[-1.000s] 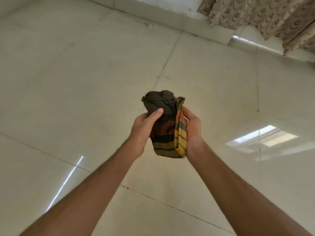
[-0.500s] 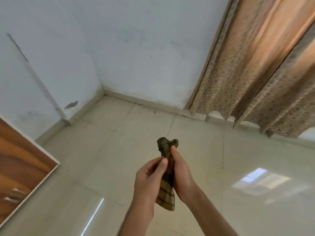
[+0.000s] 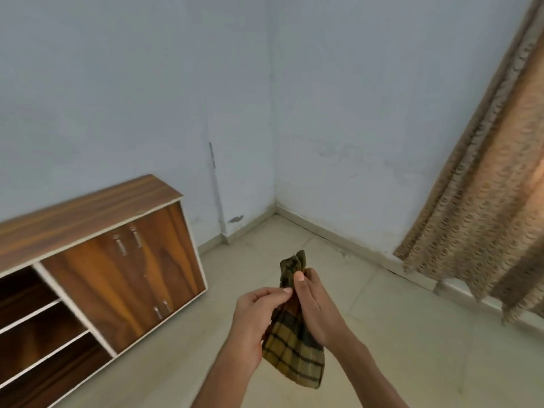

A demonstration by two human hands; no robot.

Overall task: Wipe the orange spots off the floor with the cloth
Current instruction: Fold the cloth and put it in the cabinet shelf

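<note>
While you hold the cloth up at chest height, here's how things stand & how to do the next bit well:

Cloth: checked yellow-green cloth [image 3: 294,346], bunched lengthwise, hanging in the air between your hands, well above the floor [image 3: 412,348]. Top end sticks up past your fingers; bottom end fans out loose.
Left hand: your left hand [image 3: 254,316] is pinched narrow, thumb & fingertips closed on the cloth's near edge abt mid-way up.
Right hand: your right hand [image 3: 313,304] lies flat along the cloth's far side, fingers straight, thumb pressing the fabric in. Both hands are holding it.
Spots: no orange spots visible on the tiles in view, so I can't tell where they are. Floor near the wooden cabinet [image 3: 103,275] & below the curtain [image 3: 485,216] looks plain.
Step in hand: looks like folding/gathering the cloth into a pad before going down to wipe.
Do it well: fold it flat into a palm-sized pad w/ a clean face out, not a twisted rope, since a flat face should cover more tile. Tuck the loose bottom end in so it doesn't drag. Then look down & find the spots before you crouch.
Risk: a loose tail could smear colour onto clean tile.
</note>
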